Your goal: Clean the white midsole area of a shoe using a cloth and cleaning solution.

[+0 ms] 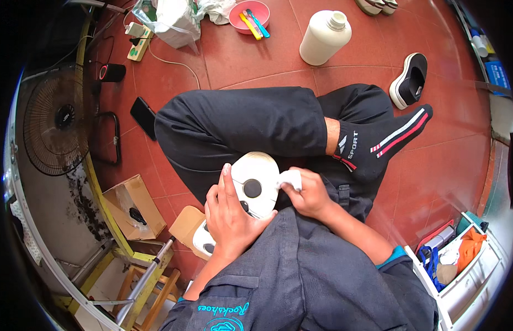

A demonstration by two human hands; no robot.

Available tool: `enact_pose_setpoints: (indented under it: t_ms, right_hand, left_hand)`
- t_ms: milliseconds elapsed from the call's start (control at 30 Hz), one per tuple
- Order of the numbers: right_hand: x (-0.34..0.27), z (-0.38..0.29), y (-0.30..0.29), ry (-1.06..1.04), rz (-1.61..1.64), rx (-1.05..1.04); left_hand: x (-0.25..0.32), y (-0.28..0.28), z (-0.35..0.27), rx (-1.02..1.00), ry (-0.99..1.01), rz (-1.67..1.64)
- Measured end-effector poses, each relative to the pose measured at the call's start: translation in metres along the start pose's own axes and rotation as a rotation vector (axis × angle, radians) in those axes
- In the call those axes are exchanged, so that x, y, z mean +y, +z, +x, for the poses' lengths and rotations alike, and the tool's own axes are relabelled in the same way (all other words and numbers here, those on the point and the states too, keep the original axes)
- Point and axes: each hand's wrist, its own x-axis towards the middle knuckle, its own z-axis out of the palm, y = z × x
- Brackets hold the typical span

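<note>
In my lap is a white rounded object [260, 171] with a dark round spot in its face and a second dark oval at its lower edge. I cannot tell exactly what it is. My left hand [229, 219] holds it from the left and below, fingers along its left side, thumb along its lower right edge. My right hand [310, 192] pinches a crumpled white tissue or cloth [291, 179] at the object's right edge. Beside my left wrist, an opened cardboard box [186, 223] contains a similar white item [203, 240], partly hidden by that wrist.
A fan [58, 120], a phone [144, 118], a power strip [139, 45] and another cardboard box [136, 207] are at left. Ahead stand a pink bowl [236, 24] with toothbrushes and a white plastic bottle [322, 41]. A black shoe [411, 80] and a white rack [467, 269] are at right.
</note>
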Motion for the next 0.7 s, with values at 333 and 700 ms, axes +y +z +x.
enact_pose_setpoints:
  t_ms: [333,700]
  right_hand:
    - [-0.004,-0.002,-0.001,0.046,0.080,0.006]
    - [-0.010,-0.011,-0.007,-0.110,-0.126,0.008]
  left_hand:
    - [0.004,-0.001,0.001,-0.023,-0.038,0.008]
    - [0.005,-0.002,0.001,-0.030,-0.041,0.019]
